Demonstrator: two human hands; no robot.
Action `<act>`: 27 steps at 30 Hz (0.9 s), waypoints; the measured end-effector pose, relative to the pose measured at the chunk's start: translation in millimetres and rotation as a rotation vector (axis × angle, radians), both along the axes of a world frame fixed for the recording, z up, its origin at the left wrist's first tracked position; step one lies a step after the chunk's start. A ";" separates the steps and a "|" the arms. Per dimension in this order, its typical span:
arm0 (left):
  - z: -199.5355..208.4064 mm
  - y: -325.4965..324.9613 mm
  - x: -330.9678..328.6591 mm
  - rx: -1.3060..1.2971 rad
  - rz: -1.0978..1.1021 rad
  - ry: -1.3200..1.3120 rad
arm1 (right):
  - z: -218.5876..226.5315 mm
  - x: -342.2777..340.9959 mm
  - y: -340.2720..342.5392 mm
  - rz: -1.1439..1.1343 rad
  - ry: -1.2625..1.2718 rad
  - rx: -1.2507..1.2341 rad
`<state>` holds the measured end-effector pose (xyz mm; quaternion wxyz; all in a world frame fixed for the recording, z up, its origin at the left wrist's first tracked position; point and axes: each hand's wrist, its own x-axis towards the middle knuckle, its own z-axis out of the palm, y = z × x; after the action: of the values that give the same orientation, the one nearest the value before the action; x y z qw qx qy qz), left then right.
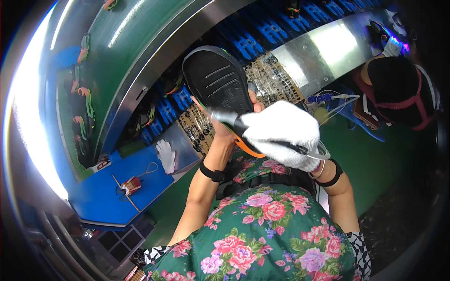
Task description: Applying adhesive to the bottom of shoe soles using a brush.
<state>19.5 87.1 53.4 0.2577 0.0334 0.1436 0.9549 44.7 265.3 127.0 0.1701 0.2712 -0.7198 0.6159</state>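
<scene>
An elongated black shoe (pixel 215 75) with a grooved face and orange edging is held up beyond the green floral-patterned apron (pixel 274 213) by the bare left hand (pixel 220 129), its fingers wrapped around both sides. By the white-gloved right hand (pixel 283 133), closed tightly, a slender black-handled tool (pixel 240 124) is gripped, its blurred silvery tip seen across the shoe; whether contact is made cannot be told

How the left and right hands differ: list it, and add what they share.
Cover: the left hand is bare; the right hand wears a white glove.
Hold: the left hand grips a black shoe; the right hand, a slim tool with a blurred silvery end.
Place: the left hand is partly behind the shoe; the right hand in front.
Shared: a black band circles each forearm.
</scene>
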 end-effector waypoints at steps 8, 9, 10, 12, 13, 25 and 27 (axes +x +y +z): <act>-1.6 -11.5 -8.5 -0.089 0.012 0.061 | -0.2 3.3 0.6 0.115 0.048 0.066; -1.8 -13.5 -8.6 -0.097 0.021 0.095 | -0.8 4.4 1.1 0.096 -0.023 -0.015; -2.0 -15.1 -9.3 -0.095 0.029 0.084 | -1.3 4.5 1.8 0.065 -0.061 -0.016; -1.9 -17.1 -11.5 -0.082 0.029 0.112 | -2.7 7.1 0.3 0.103 0.041 0.098; -1.8 -17.2 -13.3 -0.087 0.051 0.168 | -3.6 8.0 -0.5 0.114 0.149 0.168; 9.1 -14.3 -23.0 -0.055 0.299 0.218 | -9.4 14.0 0.5 0.136 -0.067 0.063; 9.1 -15.2 -25.5 -0.009 0.301 0.129 | -9.4 13.2 1.4 0.088 -0.201 -0.073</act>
<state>-5.9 71.9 62.5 0.1021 0.0717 0.1676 0.9779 57.9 266.7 117.6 0.0795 0.2330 -0.6979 0.6726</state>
